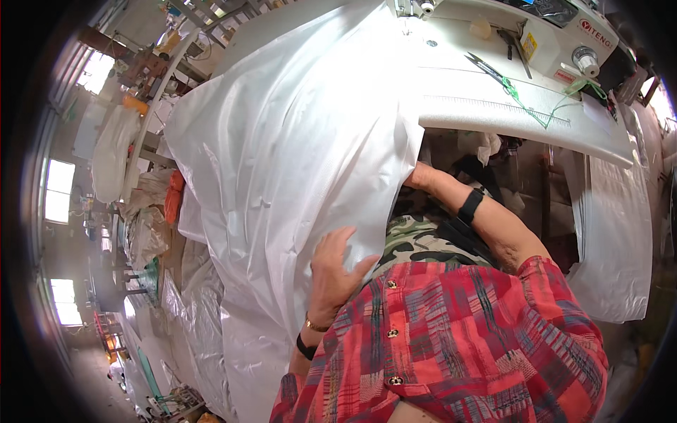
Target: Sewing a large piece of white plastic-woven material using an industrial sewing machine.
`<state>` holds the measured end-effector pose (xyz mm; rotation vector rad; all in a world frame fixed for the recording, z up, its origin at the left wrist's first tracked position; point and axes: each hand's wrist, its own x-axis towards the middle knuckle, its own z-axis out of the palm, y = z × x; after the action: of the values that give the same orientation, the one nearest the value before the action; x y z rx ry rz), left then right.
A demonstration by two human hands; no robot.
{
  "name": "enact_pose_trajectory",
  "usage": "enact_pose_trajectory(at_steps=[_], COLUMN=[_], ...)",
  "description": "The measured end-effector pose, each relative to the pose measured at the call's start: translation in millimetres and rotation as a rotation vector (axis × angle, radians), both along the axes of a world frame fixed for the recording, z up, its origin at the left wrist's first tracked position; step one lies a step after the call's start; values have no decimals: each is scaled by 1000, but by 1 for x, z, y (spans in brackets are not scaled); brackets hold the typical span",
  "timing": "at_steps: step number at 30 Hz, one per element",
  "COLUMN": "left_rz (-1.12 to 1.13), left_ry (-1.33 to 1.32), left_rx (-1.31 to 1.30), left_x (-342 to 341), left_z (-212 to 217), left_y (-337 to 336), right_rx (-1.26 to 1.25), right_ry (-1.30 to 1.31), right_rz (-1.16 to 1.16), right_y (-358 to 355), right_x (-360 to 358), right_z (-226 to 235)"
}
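Note:
A large glossy white plastic-like sheet (pixel 282 162) drapes from the sewing machine's needle area (pixel 407 21) over the table's left side and down beside my lap. My left hand (pixel 335 271) rests on or just over the sheet's near right part, fingers spread and thumb apart. It holds nothing. My right hand (pixel 419 176) reaches in at the sheet's right edge, below the table front. The sheet hides its fingers, so its grip does not show. Black bands circle both wrists.
Thread snips (pixel 490 70) with a green cord lie on the white sewing table (pixel 486 106), which has a ruler strip along its front. Dark tools (pixel 518 49) lie near the machine body (pixel 564 46). Another white sheet (pixel 617 233) hangs at right. An orange bundle (pixel 173 196) sits at left.

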<state>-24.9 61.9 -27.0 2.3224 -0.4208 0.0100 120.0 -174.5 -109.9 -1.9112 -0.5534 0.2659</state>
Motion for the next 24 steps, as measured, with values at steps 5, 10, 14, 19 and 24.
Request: enact_pose_trajectory(at_steps=[5, 10, 14, 19, 24], left_rz=[-178, -145, -141, -174, 160], left_ry=[-211, -265, -227, -261, 231], left_rx=[326, 209, 183, 317, -477], left_x=[10, 13, 16, 17, 21], left_z=[-22, -37, -23, -34, 8], left_y=[-17, -14, -31, -18, 12], right_rx=[-57, -87, -109, -149, 52], right_ry=[-92, -131, -162, -185, -285], right_rz=[-28, -57, -74, -128, -110], right_y=[14, 17, 12, -12, -57], right_x=[25, 33, 35, 20, -47], right_z=[-6, -13, -15, -30, -7])
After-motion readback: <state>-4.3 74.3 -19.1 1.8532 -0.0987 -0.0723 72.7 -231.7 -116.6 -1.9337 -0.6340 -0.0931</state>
